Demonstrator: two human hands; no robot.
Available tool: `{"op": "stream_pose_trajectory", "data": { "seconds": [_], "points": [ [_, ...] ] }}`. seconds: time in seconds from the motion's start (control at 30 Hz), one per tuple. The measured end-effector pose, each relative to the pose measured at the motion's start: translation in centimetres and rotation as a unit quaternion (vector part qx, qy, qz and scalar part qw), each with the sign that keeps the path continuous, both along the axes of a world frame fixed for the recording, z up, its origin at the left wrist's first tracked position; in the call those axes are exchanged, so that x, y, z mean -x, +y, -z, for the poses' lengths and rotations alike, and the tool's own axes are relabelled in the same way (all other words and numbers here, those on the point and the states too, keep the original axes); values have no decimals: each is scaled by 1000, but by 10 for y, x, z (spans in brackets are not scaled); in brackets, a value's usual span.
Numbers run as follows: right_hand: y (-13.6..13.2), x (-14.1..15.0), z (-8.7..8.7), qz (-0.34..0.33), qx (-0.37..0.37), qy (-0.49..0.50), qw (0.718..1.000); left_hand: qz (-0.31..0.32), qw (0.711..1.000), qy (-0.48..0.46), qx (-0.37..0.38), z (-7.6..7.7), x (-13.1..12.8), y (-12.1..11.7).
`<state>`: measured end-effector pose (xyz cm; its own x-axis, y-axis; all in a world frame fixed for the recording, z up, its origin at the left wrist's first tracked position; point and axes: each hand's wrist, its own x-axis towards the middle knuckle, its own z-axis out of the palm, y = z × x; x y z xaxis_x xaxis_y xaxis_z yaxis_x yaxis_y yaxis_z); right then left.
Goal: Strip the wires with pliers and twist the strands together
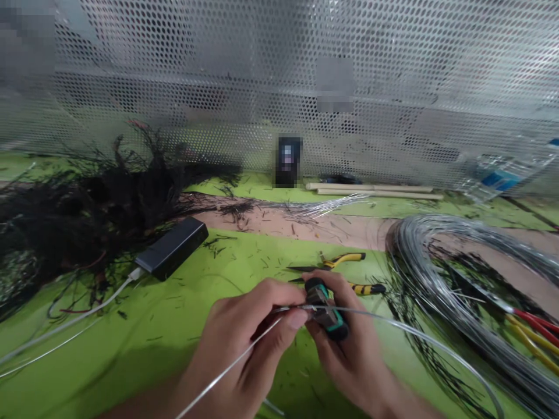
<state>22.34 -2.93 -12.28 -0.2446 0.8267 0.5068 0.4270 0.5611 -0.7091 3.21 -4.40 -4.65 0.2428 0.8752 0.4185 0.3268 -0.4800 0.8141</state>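
Observation:
My left hand [244, 337] is closed, pinching silvery wire [218, 375] between thumb and index finger. One length of the wire slants down to the bottom edge; another curves away to the right past my right hand [353, 355]. Wrapped in that hand is a pair of pliers [324, 311] with black and green handles. Its metal head meets the wire right beside my left fingertips; the jaws are too small and blurred to make out. Just beyond my hands lie long-nose pliers [336, 262] with yellow and black handles, spread apart and partly hidden by my right hand.
A big coil of wire [410, 262] lies at right, with red- and yellow-handled tools [530, 331] inside it. Black bristly strands [109, 192] heap at left beside a black power bank [174, 247] with a white cable. Sticks [375, 189] and a plastic bottle [498, 177] lie near the perforated screen [244, 52].

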Motion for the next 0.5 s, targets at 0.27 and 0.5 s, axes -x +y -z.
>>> {"op": "stream_pose_trajectory", "data": {
  "seconds": [0.27, 0.5],
  "points": [
    [-16, 12, 5, 5, 42, 50, 998, -31, 994, 66, -83, 0, -2, -3],
    [-17, 18, 8, 19, 22, 67, 997, -30, 994, 52, -88, 7, -3, -2]
  ]
}}
